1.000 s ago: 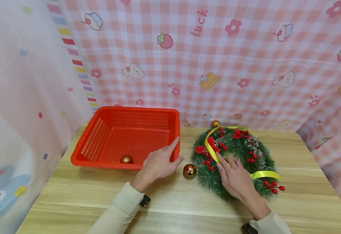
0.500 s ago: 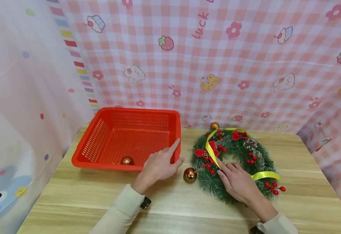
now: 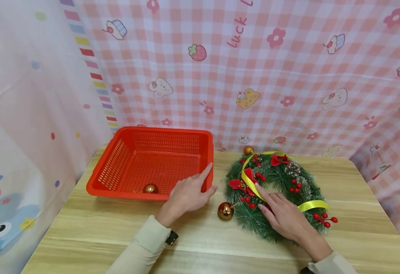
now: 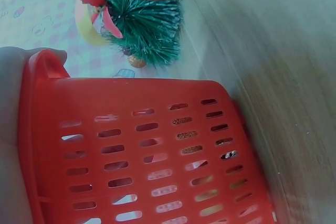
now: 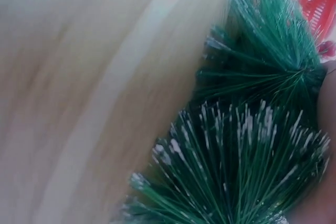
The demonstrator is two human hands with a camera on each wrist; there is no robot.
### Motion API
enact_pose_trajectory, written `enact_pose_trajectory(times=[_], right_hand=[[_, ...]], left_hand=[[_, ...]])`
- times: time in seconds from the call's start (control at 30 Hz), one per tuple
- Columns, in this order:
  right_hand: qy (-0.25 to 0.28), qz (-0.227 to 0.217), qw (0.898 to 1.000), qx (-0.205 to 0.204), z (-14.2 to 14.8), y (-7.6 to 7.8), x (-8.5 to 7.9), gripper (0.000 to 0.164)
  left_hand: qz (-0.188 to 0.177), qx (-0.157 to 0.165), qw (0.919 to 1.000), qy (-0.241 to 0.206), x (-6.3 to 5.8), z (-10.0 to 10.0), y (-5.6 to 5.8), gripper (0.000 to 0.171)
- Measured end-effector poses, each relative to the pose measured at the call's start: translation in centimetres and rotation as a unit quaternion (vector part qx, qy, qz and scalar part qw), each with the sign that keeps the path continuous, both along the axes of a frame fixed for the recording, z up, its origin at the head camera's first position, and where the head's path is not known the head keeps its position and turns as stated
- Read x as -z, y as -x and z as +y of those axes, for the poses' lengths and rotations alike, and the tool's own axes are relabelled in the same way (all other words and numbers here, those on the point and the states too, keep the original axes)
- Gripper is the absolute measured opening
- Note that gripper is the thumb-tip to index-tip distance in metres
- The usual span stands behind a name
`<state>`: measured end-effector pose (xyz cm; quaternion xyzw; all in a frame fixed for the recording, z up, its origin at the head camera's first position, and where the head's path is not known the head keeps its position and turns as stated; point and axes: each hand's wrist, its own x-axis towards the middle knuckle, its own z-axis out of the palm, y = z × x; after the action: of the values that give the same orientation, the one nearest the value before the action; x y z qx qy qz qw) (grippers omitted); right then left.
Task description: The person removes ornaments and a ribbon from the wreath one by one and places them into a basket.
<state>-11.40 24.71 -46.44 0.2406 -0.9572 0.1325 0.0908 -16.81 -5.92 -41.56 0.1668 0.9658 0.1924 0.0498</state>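
Head: red basket point(image 3: 124, 194) on the table point(image 3: 83, 236), shiny bronze ball point(image 3: 150, 188) inside by the near wall; left hand point(image 3: 190, 193) rests on its right rim, fingers extended. Wreath point(image 3: 251, 220) lies right of it, right hand point(image 3: 284, 216) on top, index straight at the yellow ribbon point(image 3: 249, 183); can't tell if gripping. Left wrist: glittery gold bits point(image 4: 185, 135) through basket slots. Right wrist: wreath bristles, basket behind.

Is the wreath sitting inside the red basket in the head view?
No, the wreath lies on the wooden table, beside the red basket.
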Motion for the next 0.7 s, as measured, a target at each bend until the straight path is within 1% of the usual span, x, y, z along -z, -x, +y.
enact_pose_trajectory(times=[0.17, 0.23, 0.27, 0.3, 0.33, 0.37, 0.4, 0.43, 0.47, 0.5, 0.53, 0.57, 0.6, 0.63, 0.7], right_hand=[[-0.001, 0.006, 1.000, -0.015, 0.4, 0.2, 0.2, 0.067], [-0.001, 0.010, 1.000, -0.018, 0.5, 0.2, 0.3, 0.066], [-0.001, 0.012, 1.000, -0.019, 0.4, 0.2, 0.3, 0.066], [-0.002, 0.014, 1.000, -0.019, 0.4, 0.2, 0.3, 0.065], [-0.002, 0.014, 1.000, -0.018, 0.4, 0.2, 0.3, 0.065], [-0.002, 0.015, 1.000, -0.018, 0.4, 0.2, 0.4, 0.065], [-0.003, 0.016, 1.000, -0.017, 0.4, 0.2, 0.4, 0.065], [-0.003, 0.016, 1.000, -0.016, 0.3, 0.2, 0.4, 0.065], [-0.004, 0.017, 1.000, -0.014, 0.3, 0.2, 0.4, 0.065], [-0.004, 0.016, 1.000, -0.013, 0.3, 0.2, 0.4, 0.066], [-0.004, 0.016, 1.000, -0.012, 0.3, 0.2, 0.3, 0.066], [-0.004, 0.016, 1.000, -0.011, 0.3, 0.2, 0.3, 0.067], [-0.003, 0.015, 1.000, -0.010, 0.3, 0.2, 0.3, 0.068], [-0.003, 0.014, 1.000, -0.008, 0.3, 0.2, 0.3, 0.068], [-0.002, 0.012, 1.000, -0.007, 0.3, 0.2, 0.3, 0.069]], left_hand=[[-0.008, 0.001, 0.9999, -0.011, 0.0, 0.0, 0.2, 0.072], [-0.003, -0.002, 0.9999, -0.015, 0.0, 0.0, 0.2, 0.072], [0.007, -0.002, 0.9998, -0.018, 0.0, 0.0, 0.1, 0.071], [0.030, 0.002, 0.9993, -0.022, -0.1, 0.1, -0.1, 0.069], [0.061, 0.009, 0.9977, -0.029, -0.1, 0.2, -0.3, 0.067], [0.097, 0.019, 0.9943, -0.040, -0.1, 0.3, -0.6, 0.063], [0.140, 0.034, 0.9881, -0.053, -0.1, 0.6, -0.9, 0.058], [0.184, 0.055, 0.9785, -0.075, 0.0, 0.9, -1.3, 0.051], [0.224, 0.079, 0.9665, -0.098, 0.0, 1.3, -1.7, 0.045], [0.254, 0.104, 0.9537, -0.122, 0.1, 1.7, -2.1, 0.038], [0.269, 0.129, 0.9431, -0.147, 0.1, 2.2, -2.6, 0.033], [0.269, 0.151, 0.9356, -0.171, 0.2, 2.6, -3.1, 0.030], [0.260, 0.169, 0.9317, -0.190, 0.3, 3.1, -3.5, 0.027], [0.241, 0.179, 0.9317, -0.205, 0.4, 3.6, -3.9, 0.024], [0.189, 0.176, 0.9415, -0.216, 0.7, 4.4, -4.5, 0.022]])
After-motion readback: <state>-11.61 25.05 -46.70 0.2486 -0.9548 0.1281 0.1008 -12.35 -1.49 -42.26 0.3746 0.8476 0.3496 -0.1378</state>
